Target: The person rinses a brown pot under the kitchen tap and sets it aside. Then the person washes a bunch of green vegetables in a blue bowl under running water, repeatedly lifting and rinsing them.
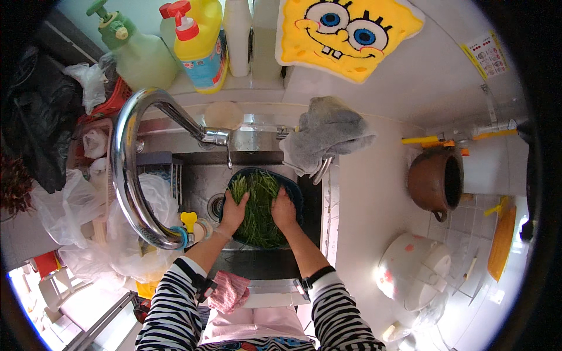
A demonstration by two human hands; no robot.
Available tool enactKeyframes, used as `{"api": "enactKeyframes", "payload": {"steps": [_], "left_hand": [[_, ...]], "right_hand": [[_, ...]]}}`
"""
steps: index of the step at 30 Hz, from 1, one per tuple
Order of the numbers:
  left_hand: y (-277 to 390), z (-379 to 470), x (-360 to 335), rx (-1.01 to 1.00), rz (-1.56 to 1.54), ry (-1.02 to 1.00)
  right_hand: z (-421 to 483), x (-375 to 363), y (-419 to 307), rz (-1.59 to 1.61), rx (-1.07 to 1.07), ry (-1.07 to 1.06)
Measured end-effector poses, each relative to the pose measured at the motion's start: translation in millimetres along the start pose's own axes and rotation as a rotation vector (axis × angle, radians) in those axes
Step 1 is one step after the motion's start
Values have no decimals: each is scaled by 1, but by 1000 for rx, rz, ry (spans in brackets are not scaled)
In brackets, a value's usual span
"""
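A dark blue-green plastic basin (pixel 300 199) sits in the stainless steel sink (pixel 197 175), full of long thin green leafy vegetables (pixel 259 219). My left hand (pixel 234 212) is inside the basin's left side, its thumb and fingers around a bunch of the greens. On the right side, my right hand (pixel 284 208) is sunk among the stems, with its fingertips hidden by greens. Whether that hand grips any stems is hard to see. Left of the basin, part of the sink drain (pixel 215 206) shows.
A curved chrome faucet (pixel 125 175) arches at the left, near plastic bags (pixel 153 202). Grey cloth (pixel 329 131) hangs over the sink's right back corner. Behind stand a spray bottle (pixel 140 61) and a yellow detergent bottle (pixel 199 57). A pink cloth (pixel 228 291) lies on the front edge.
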State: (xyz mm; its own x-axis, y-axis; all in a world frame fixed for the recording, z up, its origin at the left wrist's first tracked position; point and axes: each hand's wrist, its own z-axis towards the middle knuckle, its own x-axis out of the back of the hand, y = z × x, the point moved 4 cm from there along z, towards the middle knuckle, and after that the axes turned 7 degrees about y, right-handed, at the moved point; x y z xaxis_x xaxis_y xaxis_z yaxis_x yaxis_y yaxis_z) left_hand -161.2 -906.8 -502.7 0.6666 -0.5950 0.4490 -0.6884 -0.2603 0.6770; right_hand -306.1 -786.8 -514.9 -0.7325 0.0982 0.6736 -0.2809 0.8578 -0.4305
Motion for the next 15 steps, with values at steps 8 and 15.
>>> {"api": "enactKeyframes", "payload": {"steps": [8, 15], "left_hand": [[-6, -13, -5, -409, 702, -199], [-28, 14, -39, -425, 802, -191]], "right_hand": [[-28, 4, -18, -518, 437, 436], [17, -53, 11, -302, 432, 145]]}}
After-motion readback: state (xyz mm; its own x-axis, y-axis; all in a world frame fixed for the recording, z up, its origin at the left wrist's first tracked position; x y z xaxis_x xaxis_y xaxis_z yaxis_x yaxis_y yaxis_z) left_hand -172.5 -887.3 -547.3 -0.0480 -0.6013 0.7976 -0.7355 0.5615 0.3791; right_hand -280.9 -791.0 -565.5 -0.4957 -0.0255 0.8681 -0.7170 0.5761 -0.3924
